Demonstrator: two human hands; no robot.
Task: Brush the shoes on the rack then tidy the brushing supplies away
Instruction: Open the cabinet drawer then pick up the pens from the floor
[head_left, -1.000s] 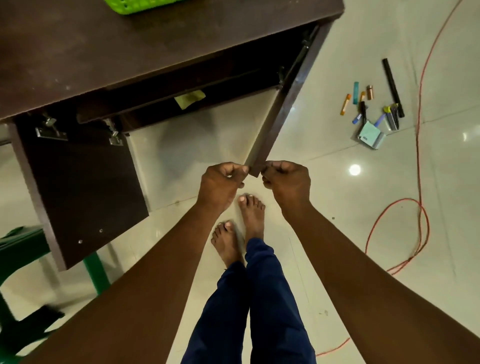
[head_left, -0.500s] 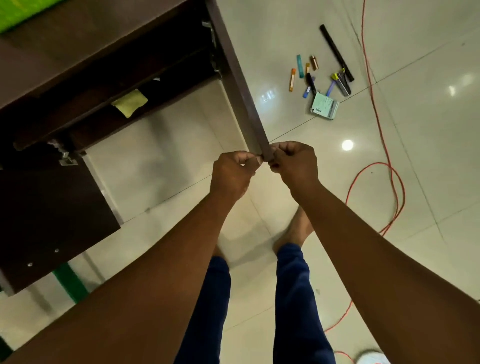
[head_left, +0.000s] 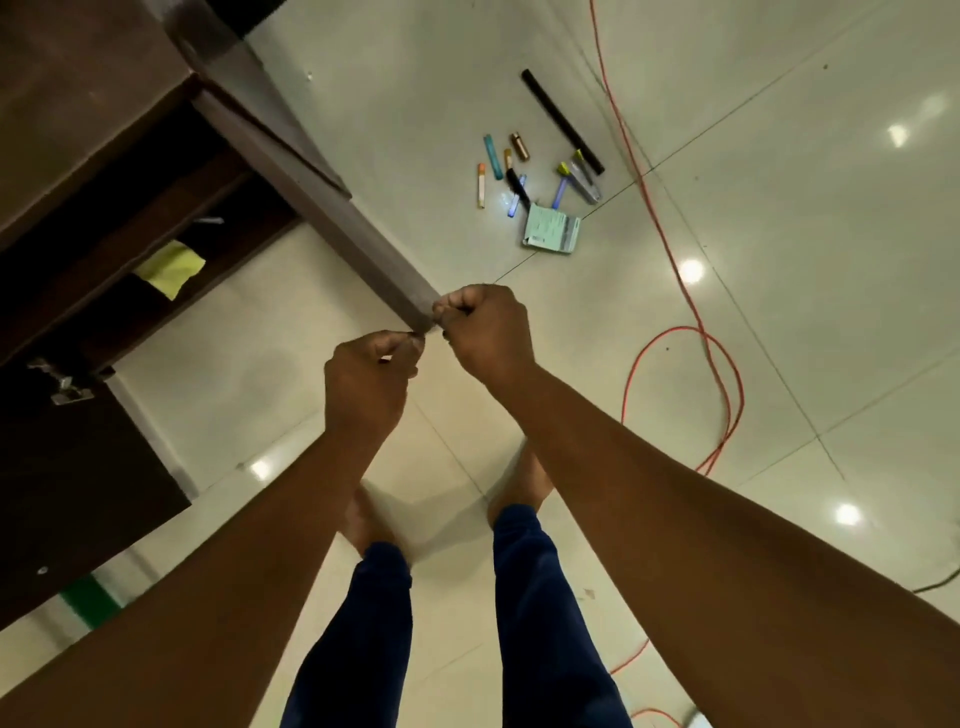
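Observation:
A dark brown cabinet (head_left: 78, 104) fills the upper left, seen from above. Its right door (head_left: 332, 218) stands open, edge-on toward me. My left hand (head_left: 371, 379) and my right hand (head_left: 485, 327) both pinch the door's free corner, fingers curled, one hand on each side. The other door (head_left: 78, 493) hangs open at the lower left with a metal hinge (head_left: 65, 384). Inside, a yellow cloth (head_left: 169, 267) lies on a shelf. No shoes or brush are in view.
Several pens and markers (head_left: 519, 171), a black stick (head_left: 561, 122) and a pale green packet (head_left: 550, 231) lie on the glossy tiled floor at the upper right. An orange cable (head_left: 685, 332) loops across the floor on the right. My bare feet stand below my hands.
The view has swung left and the door's free corner, still held by both hands, has moved right relative to the cabinet. My feet have stepped apart.

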